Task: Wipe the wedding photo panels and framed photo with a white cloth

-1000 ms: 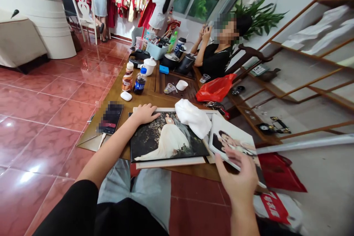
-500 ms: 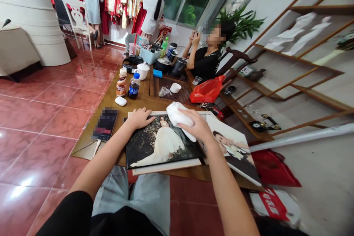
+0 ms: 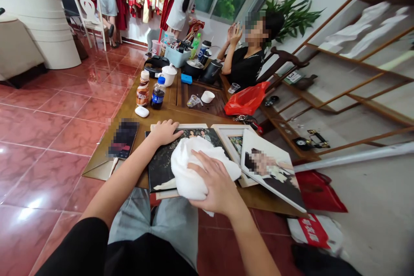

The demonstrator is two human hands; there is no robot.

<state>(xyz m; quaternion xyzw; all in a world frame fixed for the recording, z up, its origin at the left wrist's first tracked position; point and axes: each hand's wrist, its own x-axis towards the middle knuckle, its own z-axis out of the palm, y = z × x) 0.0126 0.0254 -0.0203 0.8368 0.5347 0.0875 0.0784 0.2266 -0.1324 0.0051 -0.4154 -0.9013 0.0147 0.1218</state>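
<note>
A dark framed wedding photo (image 3: 161,159) lies on the wooden table in front of me, on top of a pale frame. My left hand (image 3: 165,133) rests flat on its upper left part, fingers spread. Under my right hand (image 3: 213,181) is a bunched white cloth (image 3: 189,168), gripped and pressed over the photo's middle and lower right, hiding much of the picture. Right of it, a white-edged portrait print (image 3: 270,168) lies at a slant over another pale frame (image 3: 223,131).
A phone (image 3: 124,138) with a cable lies at the left. Further back stand a coffee bottle (image 3: 142,89), a cola bottle (image 3: 158,94), a white lidded cup (image 3: 168,74) and a red plastic bag (image 3: 247,98). A seated person (image 3: 249,60) is across the table; shelves are at the right.
My right hand has brought the white cloth from the photo's upper right edge down toward its lower middle, and the cloth now spreads wider. My left hand stays on the photo.
</note>
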